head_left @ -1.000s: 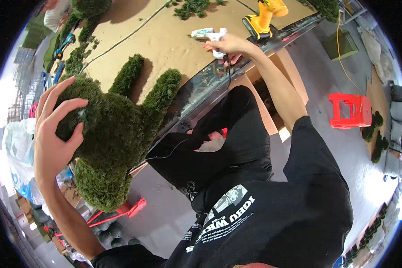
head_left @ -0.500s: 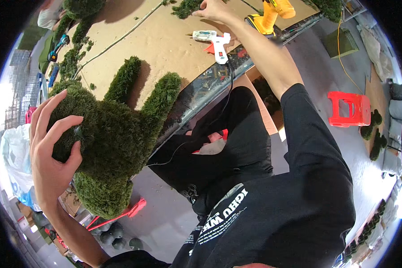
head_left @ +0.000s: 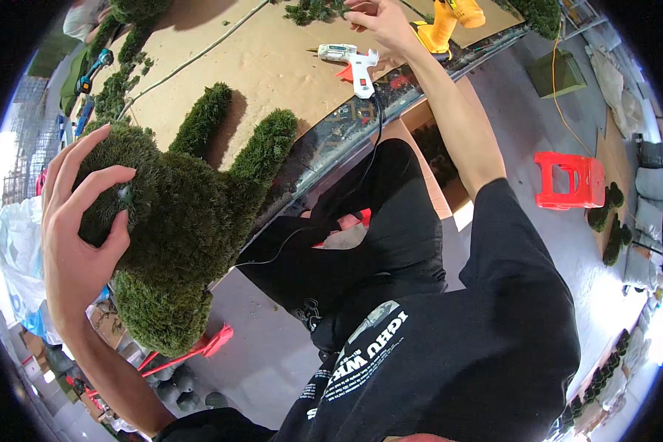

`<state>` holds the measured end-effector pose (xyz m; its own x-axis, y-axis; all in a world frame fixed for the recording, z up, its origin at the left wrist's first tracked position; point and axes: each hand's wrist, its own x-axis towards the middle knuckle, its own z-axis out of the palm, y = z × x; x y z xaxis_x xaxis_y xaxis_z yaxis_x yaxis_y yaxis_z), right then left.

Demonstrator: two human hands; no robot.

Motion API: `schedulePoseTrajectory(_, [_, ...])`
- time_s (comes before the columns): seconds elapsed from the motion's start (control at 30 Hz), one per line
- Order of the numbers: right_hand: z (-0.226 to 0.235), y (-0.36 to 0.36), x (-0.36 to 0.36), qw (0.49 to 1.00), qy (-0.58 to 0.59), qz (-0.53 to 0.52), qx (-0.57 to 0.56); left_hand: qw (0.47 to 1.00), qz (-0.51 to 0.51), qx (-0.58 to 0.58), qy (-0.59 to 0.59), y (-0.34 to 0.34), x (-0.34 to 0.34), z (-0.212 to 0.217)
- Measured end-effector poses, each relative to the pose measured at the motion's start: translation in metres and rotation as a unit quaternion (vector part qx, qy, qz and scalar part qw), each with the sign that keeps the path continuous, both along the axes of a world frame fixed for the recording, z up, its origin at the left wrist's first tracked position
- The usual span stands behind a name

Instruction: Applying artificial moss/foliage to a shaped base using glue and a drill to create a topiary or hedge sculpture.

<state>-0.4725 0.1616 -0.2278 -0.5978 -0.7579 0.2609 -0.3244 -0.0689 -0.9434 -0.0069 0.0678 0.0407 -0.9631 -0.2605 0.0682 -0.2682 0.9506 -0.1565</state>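
A topiary figure of dark green artificial grass [head_left: 180, 221] leans against the table edge, with two stubby limbs on the tabletop. My left hand [head_left: 81, 221] curves round its ball-shaped end, thumb and fingers spread over the grass. Between them shows a small pale spot [head_left: 126, 194], perhaps glue. At the far side of the table my right hand [head_left: 383, 26] has curled fingers, their tips against a sprig of artificial greenery [head_left: 339, 6] beside a small heap of cuttings [head_left: 307, 12]. A white glue gun [head_left: 361, 74] lies on the board nearer to me.
A yellow power tool [head_left: 442, 29] stands right of my right hand. Another cordless tool [head_left: 94, 72] and more green pieces [head_left: 113, 96] lie at the left. A red plastic stool [head_left: 569, 180] is on the floor at right. Another person's arm [head_left: 83, 18] shows at far left.
My right hand has drawn back slightly to the right from the heap of cuttings, a sprig at its fingertips. My left hand keeps its hold; the whole view has shifted a little.
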Motion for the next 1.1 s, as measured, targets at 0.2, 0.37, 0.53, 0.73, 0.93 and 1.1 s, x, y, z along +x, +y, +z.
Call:
schedulePoseTrajectory(0.2, [0.045,0.038,0.074,0.979,-0.147,0.110,-0.085,1.000,0.000,-0.007,-0.003,0.002,0.004,0.006])
schedulePoseTrajectory(0.37, [0.054,0.045,0.131,0.895,-0.317,0.232,-0.209,1.000,-0.018,0.006,0.018,-0.004,0.008,0.003])
schedulePoseTrajectory(0.53, [0.069,0.048,0.197,0.923,-0.188,0.254,-0.220,0.999,-0.040,0.016,0.001,-0.008,0.014,0.003])
schedulePoseTrajectory(0.73, [0.102,0.035,0.270,0.907,-0.206,0.298,-0.214,0.999,0.043,0.004,-0.033,0.038,0.000,0.027])
schedulePoseTrajectory(0.93, [0.119,0.017,0.308,0.905,-0.228,0.293,-0.209,0.998,-0.065,-0.014,0.024,-0.012,0.014,0.003])
schedulePoseTrajectory(1.1, [0.122,0.006,0.328,0.907,-0.255,0.270,-0.200,0.998,-0.019,0.054,0.009,0.003,0.006,0.010])
